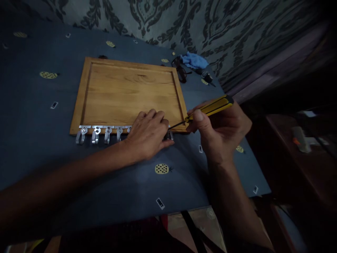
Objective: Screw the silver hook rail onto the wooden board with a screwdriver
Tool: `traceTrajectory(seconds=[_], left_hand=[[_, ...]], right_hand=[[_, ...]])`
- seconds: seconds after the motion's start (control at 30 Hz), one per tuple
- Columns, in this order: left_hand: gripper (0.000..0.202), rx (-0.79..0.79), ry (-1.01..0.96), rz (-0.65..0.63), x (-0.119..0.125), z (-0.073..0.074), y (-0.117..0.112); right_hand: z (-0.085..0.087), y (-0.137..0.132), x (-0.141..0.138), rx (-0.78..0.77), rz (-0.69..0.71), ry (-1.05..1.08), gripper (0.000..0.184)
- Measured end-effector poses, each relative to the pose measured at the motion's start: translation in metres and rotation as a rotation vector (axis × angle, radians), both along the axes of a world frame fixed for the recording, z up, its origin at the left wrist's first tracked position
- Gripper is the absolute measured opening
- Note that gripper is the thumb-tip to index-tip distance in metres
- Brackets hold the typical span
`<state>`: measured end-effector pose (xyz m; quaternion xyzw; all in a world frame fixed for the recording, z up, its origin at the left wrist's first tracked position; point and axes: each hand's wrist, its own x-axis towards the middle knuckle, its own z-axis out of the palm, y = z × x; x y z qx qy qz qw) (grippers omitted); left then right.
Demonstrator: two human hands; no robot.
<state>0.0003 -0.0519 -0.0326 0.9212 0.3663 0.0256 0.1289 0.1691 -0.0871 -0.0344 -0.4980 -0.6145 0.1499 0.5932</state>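
Observation:
A wooden board (126,91) with a raised frame lies on a dark blue patterned cloth (39,140). A metal rail of several hooks (100,133) runs along the board's near edge. My left hand (149,135) lies palm down over the right part of that rail, fingers curled and pressing on it. My right hand (221,128) grips a yellow and black screwdriver (210,107). Its thin shaft points left and down, and the tip meets the rail beside my left fingers.
Dark glasses (180,70), a crumpled blue cloth (193,60) and a small dark object (207,77) lie at the table's far right corner. A patterned curtain hangs behind. A dark wooden surface (302,158) with small items stands to the right.

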Motion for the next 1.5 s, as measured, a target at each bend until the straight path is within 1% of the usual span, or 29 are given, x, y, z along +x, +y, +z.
traceTrajectory(seconds=[0.1,0.17,0.27,0.47,0.7,0.87,1.0,1.03,1.1,1.23,1.4,1.5], left_hand=[[0.045,0.006,-0.006,0.003,0.000,-0.001,0.000],[0.045,0.010,-0.010,0.000,0.000,-0.001,0.000],[0.045,0.011,-0.004,-0.005,0.000,-0.001,0.000],[0.044,0.026,-0.018,-0.002,-0.001,-0.001,-0.001],[0.043,0.048,-0.031,-0.001,-0.001,-0.004,-0.001],[0.044,0.037,-0.026,0.007,-0.001,-0.003,-0.001],[0.043,0.003,-0.007,-0.002,-0.002,-0.001,-0.001],[0.043,-0.002,-0.004,-0.006,-0.002,-0.001,-0.001],[0.043,0.002,-0.005,-0.003,-0.002,-0.001,0.000],[0.043,0.010,-0.013,0.005,-0.001,-0.001,-0.001],[0.045,0.001,0.002,0.005,0.000,0.000,-0.001],[0.045,0.020,-0.009,0.003,0.000,-0.001,-0.001]], right_hand=[[0.004,0.000,0.003,-0.079,0.090,0.045,0.019],[0.005,-0.001,0.006,-0.105,0.149,0.069,0.019],[0.005,-0.001,0.009,-0.113,0.169,0.075,0.014],[0.001,0.002,0.004,-0.035,0.083,0.024,0.013],[-0.008,-0.002,-0.003,0.048,-0.043,0.008,0.019],[-0.013,-0.004,-0.007,0.095,-0.151,-0.057,0.015],[-0.008,-0.001,-0.012,0.295,-0.256,0.075,0.026],[-0.006,0.000,-0.012,0.314,-0.271,0.095,0.027],[-0.005,0.002,-0.012,0.288,-0.249,0.084,0.027],[-0.009,0.001,-0.008,0.171,-0.140,0.002,0.025],[-0.016,-0.002,-0.003,0.100,-0.182,-0.087,0.020],[-0.017,-0.002,0.000,0.107,-0.182,-0.123,0.019]])
